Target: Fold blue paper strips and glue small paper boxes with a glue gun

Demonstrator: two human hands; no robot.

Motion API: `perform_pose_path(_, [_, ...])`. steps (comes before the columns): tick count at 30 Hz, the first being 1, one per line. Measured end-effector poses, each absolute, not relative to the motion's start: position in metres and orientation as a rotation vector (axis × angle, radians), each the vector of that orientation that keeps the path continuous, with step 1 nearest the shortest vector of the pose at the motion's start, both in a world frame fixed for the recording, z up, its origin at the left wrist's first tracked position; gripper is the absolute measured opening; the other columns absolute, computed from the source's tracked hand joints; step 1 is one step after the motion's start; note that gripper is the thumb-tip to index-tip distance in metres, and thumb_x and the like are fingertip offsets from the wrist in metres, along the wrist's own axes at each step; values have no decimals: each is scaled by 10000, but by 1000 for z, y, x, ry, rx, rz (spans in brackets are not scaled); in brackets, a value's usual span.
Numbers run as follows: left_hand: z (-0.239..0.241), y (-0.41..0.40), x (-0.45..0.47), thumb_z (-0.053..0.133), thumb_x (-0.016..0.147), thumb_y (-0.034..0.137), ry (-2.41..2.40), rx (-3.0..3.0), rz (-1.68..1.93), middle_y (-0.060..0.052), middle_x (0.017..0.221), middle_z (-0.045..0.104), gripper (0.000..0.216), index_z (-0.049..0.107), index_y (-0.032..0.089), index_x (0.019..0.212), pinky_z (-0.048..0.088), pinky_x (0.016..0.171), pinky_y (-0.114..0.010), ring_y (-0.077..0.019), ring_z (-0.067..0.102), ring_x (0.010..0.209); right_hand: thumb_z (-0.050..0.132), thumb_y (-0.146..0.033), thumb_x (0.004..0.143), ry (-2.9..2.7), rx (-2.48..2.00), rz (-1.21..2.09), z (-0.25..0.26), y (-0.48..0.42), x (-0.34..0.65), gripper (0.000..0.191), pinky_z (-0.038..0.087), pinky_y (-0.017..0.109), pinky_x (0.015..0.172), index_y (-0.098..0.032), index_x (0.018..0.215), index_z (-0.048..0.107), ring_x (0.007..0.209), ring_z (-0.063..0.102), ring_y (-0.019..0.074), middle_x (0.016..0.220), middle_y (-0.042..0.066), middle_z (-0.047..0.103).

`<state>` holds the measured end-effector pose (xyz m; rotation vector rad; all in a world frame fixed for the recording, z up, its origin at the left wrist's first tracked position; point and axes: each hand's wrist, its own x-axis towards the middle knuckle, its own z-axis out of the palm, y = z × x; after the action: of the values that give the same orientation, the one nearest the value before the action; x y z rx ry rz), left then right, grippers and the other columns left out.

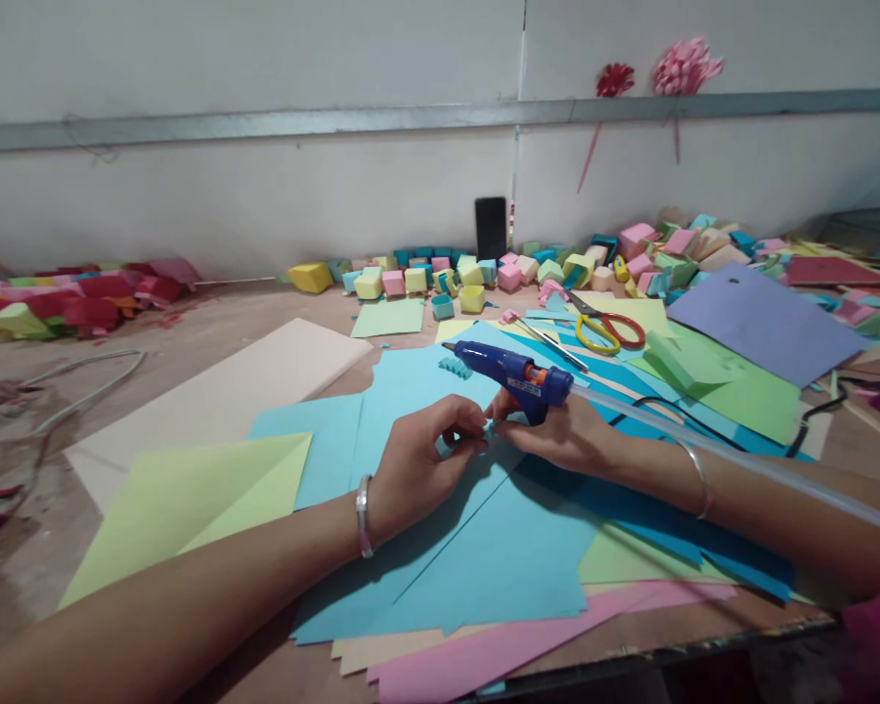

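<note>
A blue glue gun (509,372) lies across my right hand (550,430), its nozzle pointing left and a long clear glue stick trailing over the forearm. My right hand is closed round its handle, thumb and fingertips meeting the left hand's fingertips. My left hand (429,455) is closed in a pinch; a small light blue paper piece (490,428) shows between the fingertips, mostly hidden. Both hands are above light blue paper sheets (499,567). Just beyond them, near the nozzle, sits a small zigzag-edged blue paper piece (455,368).
Scissors (605,330) with yellow and red handles lie at right. Many folded paper boxes (416,281) line the wall, where a phone (491,228) stands upright. Red and pink boxes (92,298) are piled at left. A purple sheet (767,318) and black cord (807,420) lie right.
</note>
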<state>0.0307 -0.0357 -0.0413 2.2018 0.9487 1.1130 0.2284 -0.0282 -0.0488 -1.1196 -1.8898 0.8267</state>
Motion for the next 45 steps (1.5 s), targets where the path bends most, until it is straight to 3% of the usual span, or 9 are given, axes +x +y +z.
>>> perform_pose_path(10, [-42, -35, 30, 621, 752, 51, 926, 2240, 1071, 17, 763, 673, 168, 591, 205, 812, 470, 614, -225, -108, 596, 652, 613, -195, 735, -1920, -1161, 801, -40, -32, 226, 56, 521, 305, 645, -206, 782, 642, 646, 601, 150, 720, -3, 660])
perform_pose_path(34, [-44, -33, 31, 624, 745, 51, 954, 2222, 1121, 15, 741, 644, 131, 596, 170, 792, 481, 593, -199, -89, 573, 628, 624, -173, 732, -1846, -1170, 889, -49, -29, 226, 122, 507, 276, 625, -202, 846, 657, 673, 606, 144, 775, 12, 683])
perform_pose_path(38, [-42, -32, 31, 635, 759, 90, 957, 2228, 1071, 16, 750, 655, 99, 607, 176, 801, 489, 601, -203, -95, 586, 633, 624, -219, 750, -1852, -1134, 892, -51, -26, 225, 127, 517, 294, 698, -190, 871, 649, 749, 634, 159, 850, 25, 696])
perform_pose_path(42, [-39, -30, 28, 653, 782, 171, 1002, 2284, 972, 30, 752, 670, 74, 627, 201, 844, 499, 605, -213, -106, 606, 626, 657, -263, 741, -1809, -1127, 900, -44, -27, 226, 143, 514, 280, 666, -193, 855, 607, 714, 630, 155, 812, 15, 676])
perform_pose_path(45, [-42, -24, 25, 680, 779, 268, 1034, 2301, 961, 32, 767, 694, 124, 641, 223, 888, 515, 606, -228, -130, 638, 638, 641, -249, 777, -1824, -1148, 828, -32, -21, 227, 141, 514, 278, 755, -193, 899, 597, 796, 635, 153, 875, 12, 672])
